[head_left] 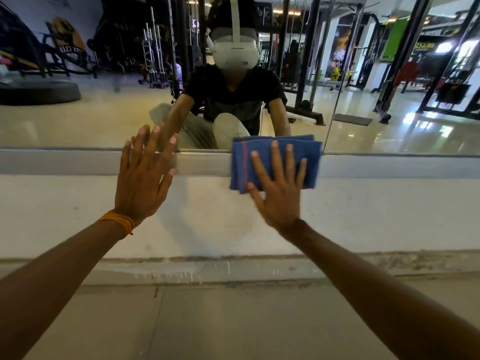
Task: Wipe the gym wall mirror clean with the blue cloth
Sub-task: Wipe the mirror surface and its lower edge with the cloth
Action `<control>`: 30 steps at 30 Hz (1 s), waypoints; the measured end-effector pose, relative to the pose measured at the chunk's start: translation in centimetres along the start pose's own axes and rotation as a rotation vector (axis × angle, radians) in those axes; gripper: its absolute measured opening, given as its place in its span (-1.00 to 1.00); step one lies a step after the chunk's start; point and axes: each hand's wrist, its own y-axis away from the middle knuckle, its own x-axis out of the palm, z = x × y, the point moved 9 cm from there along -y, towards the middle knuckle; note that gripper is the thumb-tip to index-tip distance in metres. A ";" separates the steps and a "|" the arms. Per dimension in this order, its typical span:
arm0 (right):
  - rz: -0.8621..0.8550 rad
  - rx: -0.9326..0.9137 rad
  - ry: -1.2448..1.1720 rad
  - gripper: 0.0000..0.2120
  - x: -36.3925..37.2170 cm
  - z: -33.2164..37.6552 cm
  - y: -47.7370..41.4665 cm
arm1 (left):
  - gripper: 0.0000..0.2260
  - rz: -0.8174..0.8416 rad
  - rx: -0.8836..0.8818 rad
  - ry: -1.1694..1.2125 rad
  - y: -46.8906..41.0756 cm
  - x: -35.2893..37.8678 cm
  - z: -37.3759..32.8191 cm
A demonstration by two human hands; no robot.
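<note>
Pressing the blue cloth [242, 167] flat under our right hand [280, 201], fingers [277, 162] spread for even pressure, we wipe the bottom edge of the mirror [78, 120]; our left hand [141, 183], splayed, braces us.

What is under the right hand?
The folded blue cloth, which the right hand presses with straight fingers across the bottom edge of the mirror and the pale ledge. The surface behind the cloth is covered.

A white plastered wall [363, 216] meets a beige tiled floor [207, 320] along a rough grey skirting [259, 268].
</note>
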 end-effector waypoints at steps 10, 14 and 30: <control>-0.017 0.003 0.049 -0.45 -0.7 -2.7 0.9 | -0.46 0.027 0.142 -0.086 -0.1 -1.4 2.7; -0.002 0.089 0.016 -0.37 -0.3 0.1 0.1 | -0.47 -0.014 0.116 -0.080 0.0 -2.1 4.8; 0.138 0.073 0.091 -0.40 0.5 6.4 -0.7 | -0.47 -0.040 0.079 -0.022 1.8 -3.6 13.1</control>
